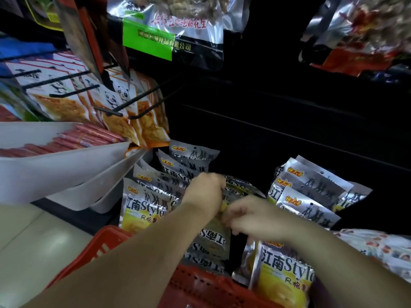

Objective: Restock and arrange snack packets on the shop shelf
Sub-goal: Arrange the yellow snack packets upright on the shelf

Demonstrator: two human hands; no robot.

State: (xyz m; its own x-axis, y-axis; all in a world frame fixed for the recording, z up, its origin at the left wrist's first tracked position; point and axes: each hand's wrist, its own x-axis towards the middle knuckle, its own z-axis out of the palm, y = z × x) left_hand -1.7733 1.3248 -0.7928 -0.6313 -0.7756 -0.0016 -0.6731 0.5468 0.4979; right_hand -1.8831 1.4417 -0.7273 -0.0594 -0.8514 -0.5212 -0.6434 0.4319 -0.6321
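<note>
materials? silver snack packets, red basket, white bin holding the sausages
Snack packets: likely metallised plastic film, glossy. Signs: silver sheen, creases, glare.
Red basket: moulded plastic, semi-matt. Signs: openwork lattice wall, uniform colour.
White bin: probably rigid plastic, smooth satin. Signs: thin curved walls, soft highlights. Coated metal can't be ruled out.

Blurred left hand point(205, 193) and right hand point(252, 216), fingertips behind a silver packet point(241, 188); red basket point(200, 285) cropped.

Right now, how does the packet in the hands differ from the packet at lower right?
The held packet shows its print upside down; the lower-right packet reads upright. The left hand and right hand grip the held packet; the lower-right packet stands untouched. Both are silver and yellow.
</note>
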